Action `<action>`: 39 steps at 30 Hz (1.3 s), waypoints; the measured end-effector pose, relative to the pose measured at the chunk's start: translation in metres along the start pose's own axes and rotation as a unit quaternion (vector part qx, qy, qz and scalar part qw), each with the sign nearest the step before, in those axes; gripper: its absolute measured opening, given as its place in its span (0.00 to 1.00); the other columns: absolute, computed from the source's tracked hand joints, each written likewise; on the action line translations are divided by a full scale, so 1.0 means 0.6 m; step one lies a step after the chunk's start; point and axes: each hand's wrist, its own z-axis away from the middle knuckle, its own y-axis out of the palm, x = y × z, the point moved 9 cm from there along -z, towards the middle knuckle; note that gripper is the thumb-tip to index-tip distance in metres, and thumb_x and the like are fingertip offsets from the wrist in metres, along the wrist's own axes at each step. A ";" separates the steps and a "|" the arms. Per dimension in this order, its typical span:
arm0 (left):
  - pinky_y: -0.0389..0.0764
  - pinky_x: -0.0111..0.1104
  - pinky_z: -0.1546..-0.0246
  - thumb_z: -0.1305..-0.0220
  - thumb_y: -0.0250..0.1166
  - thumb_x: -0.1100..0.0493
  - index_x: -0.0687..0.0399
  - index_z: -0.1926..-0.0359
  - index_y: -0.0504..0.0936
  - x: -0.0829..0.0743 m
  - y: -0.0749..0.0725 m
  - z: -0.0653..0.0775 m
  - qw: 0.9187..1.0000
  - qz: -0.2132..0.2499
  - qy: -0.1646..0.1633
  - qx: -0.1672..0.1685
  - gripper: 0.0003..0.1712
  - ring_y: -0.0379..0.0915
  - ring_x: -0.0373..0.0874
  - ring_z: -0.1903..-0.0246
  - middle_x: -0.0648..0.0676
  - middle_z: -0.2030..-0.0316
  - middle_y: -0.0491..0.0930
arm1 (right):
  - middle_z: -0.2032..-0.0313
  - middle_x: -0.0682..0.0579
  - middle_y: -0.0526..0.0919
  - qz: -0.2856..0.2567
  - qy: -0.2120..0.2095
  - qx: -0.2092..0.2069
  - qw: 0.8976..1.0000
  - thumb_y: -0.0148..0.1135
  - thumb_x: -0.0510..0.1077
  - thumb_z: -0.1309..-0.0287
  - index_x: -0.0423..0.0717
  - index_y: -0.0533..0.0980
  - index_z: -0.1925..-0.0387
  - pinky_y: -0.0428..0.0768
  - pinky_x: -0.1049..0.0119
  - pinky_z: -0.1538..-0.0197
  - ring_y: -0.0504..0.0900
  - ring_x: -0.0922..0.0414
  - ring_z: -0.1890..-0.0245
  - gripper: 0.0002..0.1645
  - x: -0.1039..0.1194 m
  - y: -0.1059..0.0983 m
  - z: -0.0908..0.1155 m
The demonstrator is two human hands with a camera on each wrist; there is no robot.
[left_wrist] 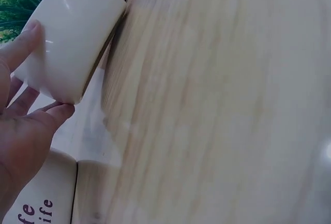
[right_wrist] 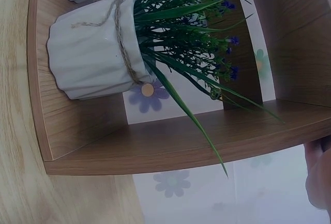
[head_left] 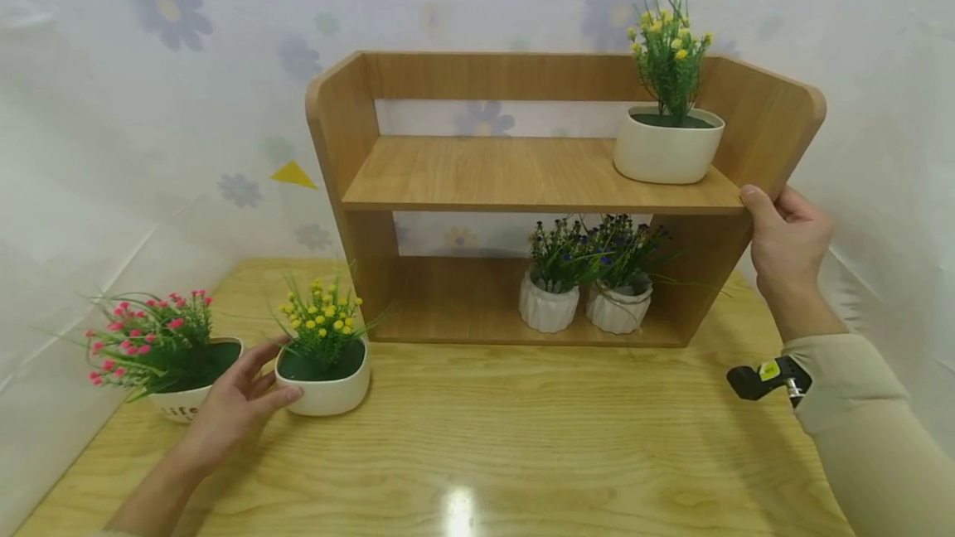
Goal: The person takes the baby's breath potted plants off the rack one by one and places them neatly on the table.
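My left hand (head_left: 233,406) grips a white oval pot of yellow flowers (head_left: 322,388), thumb on its near side and fingers around its left end. The left wrist view shows the same white pot (left_wrist: 77,38) between thumb and fingers; whether its base touches the table I cannot tell. Beside that hand, a white pot of pink flowers (head_left: 182,400) with lettering is partly covered by it. At the right, my right hand (head_left: 794,243) holds the side panel of a two-tier wooden shelf (head_left: 485,172), thumb at the front edge, other fingers mostly hidden behind.
Another white pot of yellow flowers (head_left: 667,147) stands at the right of the upper tier. Two ribbed white pots with blue-purple flowers, the left pot (head_left: 550,305) and the twine-tied right pot (head_left: 619,309), stand on the lower tier. The wooden table (head_left: 522,429) extends in front.
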 end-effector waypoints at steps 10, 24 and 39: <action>0.71 0.17 0.50 0.31 0.66 0.63 0.64 0.24 0.51 0.017 -0.004 0.003 0.999 0.017 -0.027 0.025 0.43 0.47 0.74 0.32 0.74 0.25 0.43 | 0.73 0.55 0.88 -0.017 -0.017 0.004 1.000 0.72 0.33 0.48 0.33 0.87 0.61 0.79 0.73 0.60 0.84 0.61 0.70 0.10 0.002 0.006 0.001; 0.68 0.16 0.48 0.31 0.64 0.67 0.64 0.25 0.49 0.026 -0.001 0.011 0.998 0.033 -0.022 0.041 0.43 0.38 0.75 0.31 0.74 0.25 0.39 | 0.74 0.56 0.87 -0.008 -0.017 0.007 1.000 0.72 0.34 0.47 0.35 0.87 0.63 0.78 0.73 0.62 0.82 0.62 0.72 0.09 0.001 0.009 0.001; 0.68 0.22 0.41 0.32 0.58 0.76 0.52 0.19 0.35 -0.004 0.007 0.045 0.987 0.114 0.035 0.104 0.53 0.58 0.18 0.37 0.73 0.25 0.30 | 0.74 0.56 0.87 -0.013 -0.013 -0.002 1.000 0.72 0.34 0.48 0.36 0.88 0.64 0.77 0.73 0.62 0.82 0.63 0.72 0.08 -0.001 0.002 -0.002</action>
